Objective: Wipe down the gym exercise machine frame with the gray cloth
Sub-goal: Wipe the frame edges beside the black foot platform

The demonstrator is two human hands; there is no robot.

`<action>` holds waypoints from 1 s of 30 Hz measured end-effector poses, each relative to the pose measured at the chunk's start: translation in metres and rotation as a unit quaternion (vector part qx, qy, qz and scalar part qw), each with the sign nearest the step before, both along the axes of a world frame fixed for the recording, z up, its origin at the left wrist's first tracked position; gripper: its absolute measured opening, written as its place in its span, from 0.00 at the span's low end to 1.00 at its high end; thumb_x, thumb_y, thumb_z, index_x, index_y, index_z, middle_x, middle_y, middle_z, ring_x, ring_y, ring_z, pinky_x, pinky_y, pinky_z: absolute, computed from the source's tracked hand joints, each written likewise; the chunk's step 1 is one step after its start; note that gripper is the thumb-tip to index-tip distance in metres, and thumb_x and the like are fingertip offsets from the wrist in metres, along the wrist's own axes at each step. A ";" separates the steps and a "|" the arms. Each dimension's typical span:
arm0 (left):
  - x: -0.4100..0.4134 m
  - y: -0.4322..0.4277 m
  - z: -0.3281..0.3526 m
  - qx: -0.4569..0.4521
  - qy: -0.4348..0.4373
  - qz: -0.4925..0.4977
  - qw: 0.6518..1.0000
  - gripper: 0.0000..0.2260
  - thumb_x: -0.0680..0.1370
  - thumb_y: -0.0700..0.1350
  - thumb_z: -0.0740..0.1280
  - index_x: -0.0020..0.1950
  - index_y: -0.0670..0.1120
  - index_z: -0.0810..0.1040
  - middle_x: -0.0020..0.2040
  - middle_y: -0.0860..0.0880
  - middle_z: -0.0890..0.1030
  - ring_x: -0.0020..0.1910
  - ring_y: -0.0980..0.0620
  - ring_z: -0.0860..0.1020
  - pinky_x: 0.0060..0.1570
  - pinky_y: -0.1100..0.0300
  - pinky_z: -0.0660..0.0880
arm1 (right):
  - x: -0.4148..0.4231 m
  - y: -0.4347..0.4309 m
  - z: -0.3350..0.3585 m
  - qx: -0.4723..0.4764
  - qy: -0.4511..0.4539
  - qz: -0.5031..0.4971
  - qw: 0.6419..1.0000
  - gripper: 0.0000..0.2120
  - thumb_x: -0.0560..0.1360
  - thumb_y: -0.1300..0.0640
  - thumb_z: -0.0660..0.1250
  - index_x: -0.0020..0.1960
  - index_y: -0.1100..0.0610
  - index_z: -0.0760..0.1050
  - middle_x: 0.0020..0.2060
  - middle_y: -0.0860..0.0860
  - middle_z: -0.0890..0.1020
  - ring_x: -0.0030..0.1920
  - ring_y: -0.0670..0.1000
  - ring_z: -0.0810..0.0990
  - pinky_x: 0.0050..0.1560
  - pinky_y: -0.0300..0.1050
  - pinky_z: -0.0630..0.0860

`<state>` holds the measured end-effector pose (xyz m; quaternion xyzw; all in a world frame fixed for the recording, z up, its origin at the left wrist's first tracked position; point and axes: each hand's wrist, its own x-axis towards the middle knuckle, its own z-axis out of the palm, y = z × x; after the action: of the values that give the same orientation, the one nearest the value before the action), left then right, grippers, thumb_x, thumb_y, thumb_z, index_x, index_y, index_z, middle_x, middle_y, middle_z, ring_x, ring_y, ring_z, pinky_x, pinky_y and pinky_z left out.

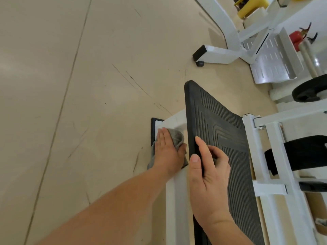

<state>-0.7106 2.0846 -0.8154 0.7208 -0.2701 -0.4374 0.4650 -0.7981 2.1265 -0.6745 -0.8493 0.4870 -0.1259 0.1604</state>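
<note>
Wiping low on white frame (177, 209); most rails seemingly left.
Left hand (168, 151) flat, pressing gray cloth (177, 137); right hand (208, 177) clamped round black footplate (230, 138) edge.

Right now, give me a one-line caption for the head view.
Left hand presses gray cloth onto white frame; right hand grips black footplate edge.

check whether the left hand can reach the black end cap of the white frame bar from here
Probably yes: the left hand presses the gray cloth on the white frame bar just beside the black end cap, nothing between them. The right hand grips the footplate, clear of that path.
</note>
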 end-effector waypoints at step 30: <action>-0.006 -0.002 -0.004 -0.027 0.114 0.090 0.989 0.48 0.78 0.66 0.66 0.84 0.52 0.37 0.84 0.52 0.41 0.83 0.52 0.40 0.81 0.47 0.47 | -0.001 -0.002 -0.002 -0.010 -0.026 0.004 1.000 0.20 0.79 0.33 0.52 0.71 0.21 0.61 0.66 0.39 0.64 0.68 0.43 0.63 0.73 0.61 0.66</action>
<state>-0.7170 2.0829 -0.8198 0.6747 -0.1610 -0.4663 0.5490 -0.7987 2.1246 -0.6765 -0.8491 0.4781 -0.1523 0.1650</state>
